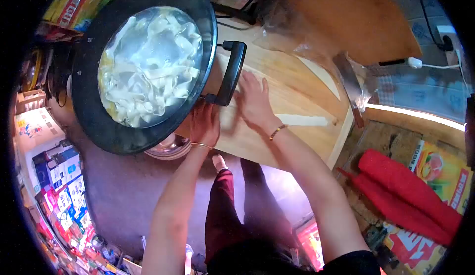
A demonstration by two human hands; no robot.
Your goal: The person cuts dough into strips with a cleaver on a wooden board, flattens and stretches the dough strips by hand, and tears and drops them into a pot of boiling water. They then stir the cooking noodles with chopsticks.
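A black wok (84, 102) fills the upper left, with wide white noodles (158, 77) in cloudy water. Its black side handle (232, 74) juts out over a wooden board (277, 89). My right hand (255, 99) rests low over the board beside that handle, fingers stretched out. My left hand (204, 124) is at the board's near-left edge, just under the wok's rim; its fingertips are hidden or blurred. A pale dough strip (302, 120) lies on the board right of my right wrist. Farther back is a flat dough piece (321, 77), near a knife (349, 79).
Stacked metal bowls (170, 148) sit below the wok. Clear plastic (292, 32) and a brown sheet (346, 18) cover the board's back. Red cloth (405, 191) lies at right, near a wall plug (414, 63). Boxes (62, 171) line the left.
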